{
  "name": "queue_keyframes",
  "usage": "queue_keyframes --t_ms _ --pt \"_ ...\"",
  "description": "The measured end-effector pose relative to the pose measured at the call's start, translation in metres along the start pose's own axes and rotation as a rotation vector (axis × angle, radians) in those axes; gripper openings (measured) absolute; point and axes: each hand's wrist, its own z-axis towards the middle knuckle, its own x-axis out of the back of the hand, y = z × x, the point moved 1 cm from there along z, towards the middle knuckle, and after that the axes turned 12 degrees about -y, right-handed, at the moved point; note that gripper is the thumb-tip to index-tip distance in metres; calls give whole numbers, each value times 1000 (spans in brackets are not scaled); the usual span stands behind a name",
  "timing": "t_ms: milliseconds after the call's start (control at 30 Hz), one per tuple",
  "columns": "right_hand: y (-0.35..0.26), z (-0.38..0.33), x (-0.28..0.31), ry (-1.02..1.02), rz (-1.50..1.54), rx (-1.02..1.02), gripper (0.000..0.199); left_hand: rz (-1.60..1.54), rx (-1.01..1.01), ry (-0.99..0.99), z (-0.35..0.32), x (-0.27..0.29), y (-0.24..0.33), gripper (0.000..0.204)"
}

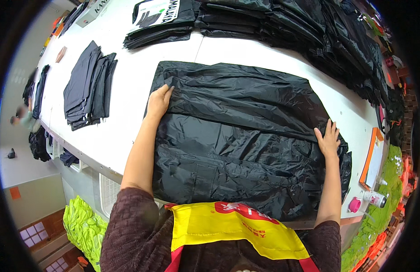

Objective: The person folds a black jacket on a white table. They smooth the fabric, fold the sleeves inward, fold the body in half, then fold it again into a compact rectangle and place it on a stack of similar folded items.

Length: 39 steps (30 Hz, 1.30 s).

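A black garment (228,136) of thin, shiny fabric lies spread and creased over the white table in front of me. Its kind is unclear with the folds as they are. At its upper left edge, my left hand (160,102) grips the cloth, fingertips curled over a fold. My right hand (329,139) rests on the right side of the garment, fingers spread, holding nothing. The yellow apron (228,226) I wear covers the near edge of the cloth.
Folded black pieces (89,88) lie at the left. A packaged dark stack (160,36) and a large heap of black garments (282,27) fill the table's far side. At right are an orange-edged board (372,158), a white can (374,198) and a pink cup (354,205).
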Motion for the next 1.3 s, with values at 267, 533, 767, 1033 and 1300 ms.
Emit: queue_keyframes --t_ms 267,533,767,1033,1300 --pt "-14 -4 -16 235 -41 216 71 242 89 -57 6 16 -8 17" --pt "1 34 29 172 312 441 78 -551 494 -244 44 45 -19 88" --pt "-20 68 40 -163 655 411 64 -560 514 -468 75 57 -23 112" --pt "-12 -24 61 375 375 742 31 -925 162 -213 22 77 -2 34" --pt "45 -221 -11 752 62 954 46 -485 -54 59 -168 125 1 25"
